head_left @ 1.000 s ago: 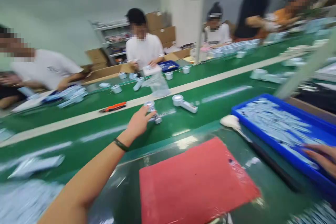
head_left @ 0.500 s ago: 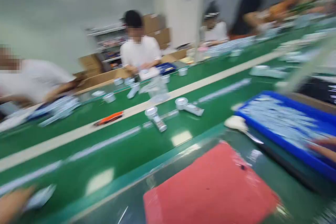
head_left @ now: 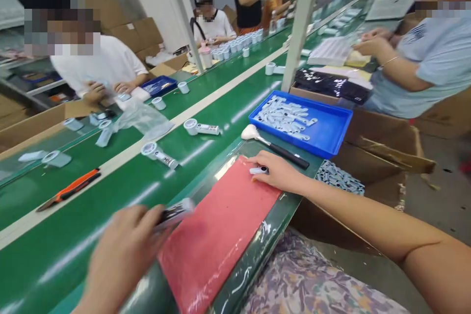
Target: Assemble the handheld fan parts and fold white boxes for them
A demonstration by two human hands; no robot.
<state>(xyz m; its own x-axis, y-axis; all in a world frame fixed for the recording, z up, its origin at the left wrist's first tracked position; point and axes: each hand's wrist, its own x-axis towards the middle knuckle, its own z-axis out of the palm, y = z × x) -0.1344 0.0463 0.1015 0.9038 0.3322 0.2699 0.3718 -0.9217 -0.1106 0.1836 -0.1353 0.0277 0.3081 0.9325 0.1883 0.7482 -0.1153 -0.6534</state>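
My left hand (head_left: 121, 250) is at the lower left, blurred by motion, with its fingers closed on a small tube (head_left: 175, 212) that has a white cap and points toward the red mat (head_left: 217, 225). Resting on the mat's far corner, my right hand (head_left: 276, 171) pinches a small white part (head_left: 258, 170). A blue tray (head_left: 333, 130) of several similar white parts stands just beyond it. A black-handled brush (head_left: 274, 146) lies between that hand and the tray.
Two capped tubes (head_left: 201, 128) (head_left: 159, 153) lie on the green conveyor belt (head_left: 110, 186), with an orange utility knife (head_left: 69, 189) further left. Other people work across the belt and to the right. An open cardboard box (head_left: 382, 142) sits by the tray; a white post (head_left: 300, 24) stands behind it.
The view has swung right. My left hand let go of a capped tube on the belt and came back holding a small tube. My right hand moved from the blue tray onto the red mat.
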